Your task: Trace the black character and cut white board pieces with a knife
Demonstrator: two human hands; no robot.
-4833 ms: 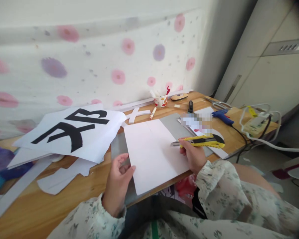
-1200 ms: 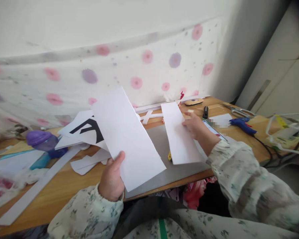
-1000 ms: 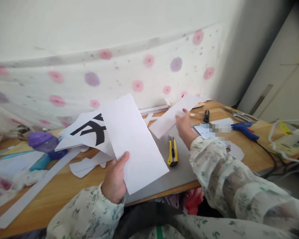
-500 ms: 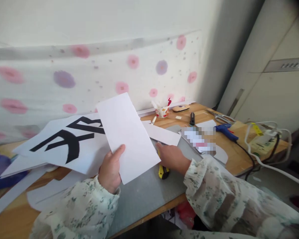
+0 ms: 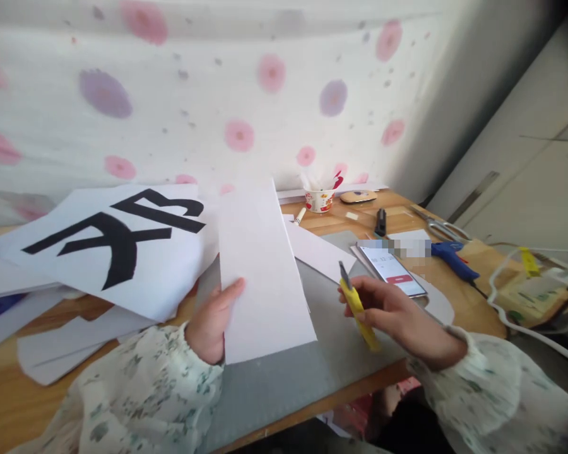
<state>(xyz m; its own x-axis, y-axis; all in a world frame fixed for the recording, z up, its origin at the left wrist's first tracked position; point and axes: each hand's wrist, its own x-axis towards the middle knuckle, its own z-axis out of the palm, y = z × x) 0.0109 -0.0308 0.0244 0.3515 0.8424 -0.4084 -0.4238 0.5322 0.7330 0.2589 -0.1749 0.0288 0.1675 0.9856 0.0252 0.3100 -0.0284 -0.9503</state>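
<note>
My left hand [image 5: 213, 325] grips a white rectangular board [image 5: 264, 277] by its left edge, thumb on top and fingers hidden beneath. The board is held up at a tilt over a grey cutting mat [image 5: 284, 384]. To its right, my right hand [image 5: 392, 312] is closed around a yellow utility knife [image 5: 360, 312], its dark tip pointing up and away from me. The knife is apart from the board. Behind the board, another white piece [image 5: 319, 249] lies on the mat.
White sheets with bold black shapes [image 5: 118, 243] lie at left. Behind are a paper cup [image 5: 320, 198], a mouse [image 5: 358, 197] and a black cutter [image 5: 381, 222]. At right are a phone [image 5: 395, 271], scissors [image 5: 442, 227], a blue glue gun [image 5: 454, 260] and a white cable [image 5: 515, 328].
My right hand has moved right, away from the board, with the knife now turned tip up. The board is turned more upright in my left hand. The camera view has tilted downward.
</note>
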